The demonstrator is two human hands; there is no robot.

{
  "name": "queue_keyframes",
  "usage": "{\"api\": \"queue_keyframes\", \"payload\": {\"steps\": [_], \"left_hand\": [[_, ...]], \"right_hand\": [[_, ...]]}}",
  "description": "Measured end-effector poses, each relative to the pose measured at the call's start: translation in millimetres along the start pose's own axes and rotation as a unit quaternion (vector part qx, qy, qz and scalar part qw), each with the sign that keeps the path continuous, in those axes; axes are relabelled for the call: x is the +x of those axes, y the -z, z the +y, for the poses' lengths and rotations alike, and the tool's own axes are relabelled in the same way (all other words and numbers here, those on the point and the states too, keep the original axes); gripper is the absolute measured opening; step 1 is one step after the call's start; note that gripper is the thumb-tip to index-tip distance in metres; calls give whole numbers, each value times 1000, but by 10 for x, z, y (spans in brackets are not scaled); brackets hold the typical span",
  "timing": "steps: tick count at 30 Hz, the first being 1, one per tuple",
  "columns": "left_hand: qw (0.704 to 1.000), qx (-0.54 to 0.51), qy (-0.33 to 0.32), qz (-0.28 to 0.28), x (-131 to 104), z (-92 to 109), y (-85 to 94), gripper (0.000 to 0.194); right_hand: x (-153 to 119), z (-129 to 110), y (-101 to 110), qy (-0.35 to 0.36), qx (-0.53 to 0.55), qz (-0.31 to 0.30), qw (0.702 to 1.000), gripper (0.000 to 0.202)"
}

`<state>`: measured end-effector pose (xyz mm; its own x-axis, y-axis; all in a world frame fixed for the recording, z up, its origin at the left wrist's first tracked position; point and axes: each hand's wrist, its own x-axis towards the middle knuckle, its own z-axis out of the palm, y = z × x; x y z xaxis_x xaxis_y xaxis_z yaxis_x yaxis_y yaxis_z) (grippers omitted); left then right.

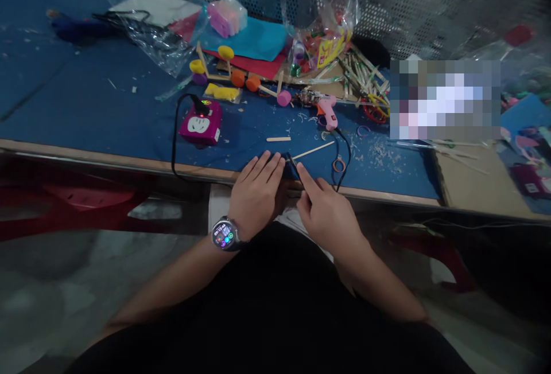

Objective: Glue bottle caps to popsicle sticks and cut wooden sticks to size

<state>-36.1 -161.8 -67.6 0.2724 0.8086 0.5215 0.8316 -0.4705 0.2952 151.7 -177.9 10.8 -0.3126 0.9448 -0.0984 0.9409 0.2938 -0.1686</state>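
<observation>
While the left hand (256,193) lies palm-down at the front edge of the blue worktop (129,124), fingers stretched out and not wrapped around anything, the right hand (325,210) is curled around a slim dark tool (294,165), index finger running straight along it. Forearms angle in from both sides, so the hands sit really close together.

The thing being worked on is a thin, straight, pale wooden stick (317,148), lying slantwise on the worktop just past the fingertips, far end up and to the right. The tool crosses it near its left end; honestly can't tell if the left fingers are pinning it. Just beyond sits a short, flat, round-ended wooden stick (279,139), with a pink glue gun (329,115) farther right.
</observation>
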Motion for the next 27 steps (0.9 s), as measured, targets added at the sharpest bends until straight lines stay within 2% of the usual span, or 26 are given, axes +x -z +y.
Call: {"api": "queue_keyframes", "payload": {"steps": [8, 19, 27], "left_hand": [[999, 26, -10, 19, 6, 20, -7, 48], [1000, 15, -8, -13, 13, -4, 37, 51], [999, 38, -18, 0, 18, 11, 26, 49]], "right_hand": [[-40, 44, 15, 9, 10, -1, 1000, 67], [-74, 54, -31, 7, 13, 4, 1000, 69], [-60, 88, -52, 13, 25, 12, 1000, 68]]}}
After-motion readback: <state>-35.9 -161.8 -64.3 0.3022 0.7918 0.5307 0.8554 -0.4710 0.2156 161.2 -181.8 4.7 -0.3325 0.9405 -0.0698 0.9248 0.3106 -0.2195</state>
